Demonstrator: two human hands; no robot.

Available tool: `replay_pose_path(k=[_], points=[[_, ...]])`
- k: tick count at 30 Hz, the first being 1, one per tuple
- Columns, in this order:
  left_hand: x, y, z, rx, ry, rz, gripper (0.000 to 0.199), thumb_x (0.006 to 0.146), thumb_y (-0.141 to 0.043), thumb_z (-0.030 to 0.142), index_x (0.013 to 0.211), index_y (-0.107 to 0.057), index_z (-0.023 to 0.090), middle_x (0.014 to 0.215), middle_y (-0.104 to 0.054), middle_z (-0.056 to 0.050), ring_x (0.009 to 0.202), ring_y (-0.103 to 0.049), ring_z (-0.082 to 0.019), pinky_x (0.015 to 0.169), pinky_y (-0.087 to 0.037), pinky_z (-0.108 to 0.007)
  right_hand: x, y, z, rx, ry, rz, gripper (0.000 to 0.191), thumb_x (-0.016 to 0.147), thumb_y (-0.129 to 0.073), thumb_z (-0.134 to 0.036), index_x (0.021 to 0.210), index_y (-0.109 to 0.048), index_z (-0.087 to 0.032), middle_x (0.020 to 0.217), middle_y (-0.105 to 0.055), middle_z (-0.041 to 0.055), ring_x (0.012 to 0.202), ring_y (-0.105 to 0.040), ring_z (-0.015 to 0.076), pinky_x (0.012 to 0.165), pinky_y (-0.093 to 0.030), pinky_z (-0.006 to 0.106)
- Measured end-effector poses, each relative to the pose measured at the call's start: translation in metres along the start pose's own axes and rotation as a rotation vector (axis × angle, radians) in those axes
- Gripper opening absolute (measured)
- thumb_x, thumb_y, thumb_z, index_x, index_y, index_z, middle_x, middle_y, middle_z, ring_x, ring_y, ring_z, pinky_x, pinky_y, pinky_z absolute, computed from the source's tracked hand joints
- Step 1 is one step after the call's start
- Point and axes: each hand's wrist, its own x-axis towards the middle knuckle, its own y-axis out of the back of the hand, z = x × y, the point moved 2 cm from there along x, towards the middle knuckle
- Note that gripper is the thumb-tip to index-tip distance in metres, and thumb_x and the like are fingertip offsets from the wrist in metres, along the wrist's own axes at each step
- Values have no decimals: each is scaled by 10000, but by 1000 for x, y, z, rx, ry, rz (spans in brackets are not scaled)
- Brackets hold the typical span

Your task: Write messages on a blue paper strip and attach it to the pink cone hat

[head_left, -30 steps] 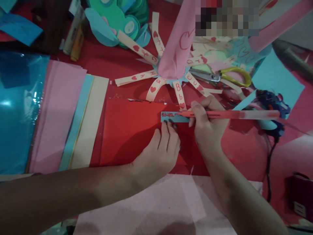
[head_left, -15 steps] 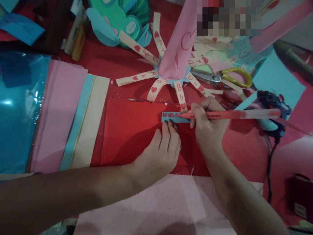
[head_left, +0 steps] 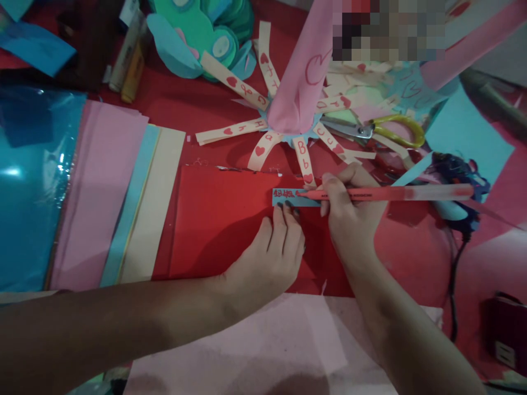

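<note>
On the upper part of the red sheet (head_left: 218, 219), the blue strip (head_left: 308, 202) lies level, with red writing (head_left: 284, 193) along its left portion. My right hand (head_left: 349, 211) is closed around the red pen (head_left: 387, 193), gripping the barrel near its tip; the tip is at the strip, immediately right of the first characters. My left hand (head_left: 275, 247) is partly extended, palm down, and grips nothing; its fingertips rest at the strip's lower edge. Beyond the strip, the pink paper tube (head_left: 298, 82) stands tilted, with lettered cream strips (head_left: 302, 156) radiating from its base. Yellow-handled scissors (head_left: 397, 129) lie right of the tube.
</note>
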Motion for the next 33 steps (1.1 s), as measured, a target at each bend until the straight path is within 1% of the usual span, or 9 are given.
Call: replay_pose_path(k=[3,7,12,17,19,22,26,29,33], points=[[0,0,0,-1,3,5,378,866,-469,246,1113,-586,-16,1103,-644,-195,1015,-617,-277,803,-501,-327,0,0,1,21,-17,3,291,798,-528,-176,547,-385,-209,462,-411,-69,484,-511,97,549,-468,259],[1,1,0,0,-3,6,376,865,-470,246,1109,-589,-14,1101,-645,-197,1010,-619,-277,802,-501,-328,-1,-1,2,66,-43,-10,293,803,-527,-194,559,-367,-214,422,-356,-92,404,-433,80,538,-478,264],[1,1,-1,-4,2,5,377,872,-462,241,1109,-585,-24,1099,-642,-207,1013,-618,-276,802,-493,-327,-2,0,3,9,-20,-6,291,800,-541,-211,552,-389,-210,467,-415,-70,489,-520,94,542,-470,251],[2,0,-1,-1,4,7,383,873,-460,244,1113,-582,-29,1098,-643,-208,1005,-622,-275,797,-495,-326,-2,1,0,15,0,4,321,807,-528,-196,524,-376,-206,463,-396,-74,418,-445,72,551,-490,258],[1,0,-1,1,4,7,387,870,-464,248,1112,-583,-30,1097,-644,-207,1009,-619,-277,801,-497,-325,-2,1,-1,-5,17,-4,322,810,-533,-205,530,-373,-207,460,-391,-77,407,-429,71,539,-480,257],[1,0,0,-6,5,9,380,866,-473,242,1108,-586,-29,1099,-644,-208,1007,-621,-277,802,-496,-324,0,2,0,-70,38,-20,329,816,-544,-242,536,-373,-209,456,-396,-72,427,-448,80,512,-450,250],[0,0,0,-11,5,16,374,868,-470,239,1105,-587,-25,1103,-639,-215,1001,-625,-279,797,-495,-333,3,2,-1,-133,30,-52,345,808,-566,-277,524,-384,-207,447,-395,-68,434,-442,82,471,-405,237],[0,0,0,-8,0,10,368,868,-470,238,1103,-591,-18,1110,-636,-214,1007,-623,-281,805,-495,-336,4,2,-1,-119,12,-54,346,801,-576,-275,523,-381,-205,442,-395,-71,417,-416,74,443,-370,230],[0,-1,0,-3,6,12,379,866,-468,241,1114,-586,-20,1107,-639,-211,1013,-620,-279,801,-498,-330,4,3,1,-49,-19,-17,330,805,-569,-249,537,-380,-206,423,-397,-81,389,-409,68,440,-371,230]])
